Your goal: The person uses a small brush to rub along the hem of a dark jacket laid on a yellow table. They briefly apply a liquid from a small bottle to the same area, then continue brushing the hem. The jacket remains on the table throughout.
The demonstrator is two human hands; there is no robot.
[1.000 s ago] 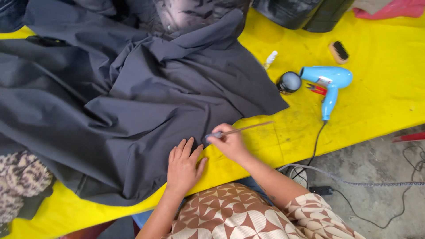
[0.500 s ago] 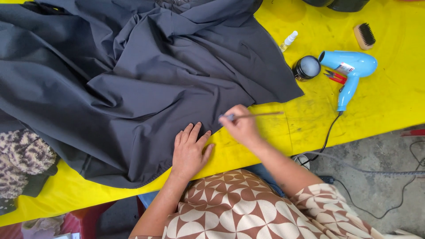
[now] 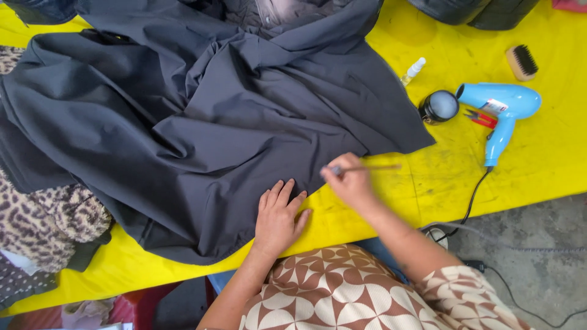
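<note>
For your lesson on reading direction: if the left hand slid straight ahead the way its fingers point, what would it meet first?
The left hand lies flat on the dark cloth, fingers pointing up the table. Going straight on, it would likely meet only more of that cloth, first its raised folds; depth is hard to judge.

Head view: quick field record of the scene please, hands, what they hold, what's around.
surface: yellow table cover
main item: dark grey garment, spread out and creased
left hand: flat on the garment's near edge, fingers spread
right hand: pinches a thin brush, tip end at the garment's edge
right of garment: blue hair dryer with its cord running off the table, small round black jar, red snips, small spray bottle, bristle brush
left edge: leopard-print fabric
</note>
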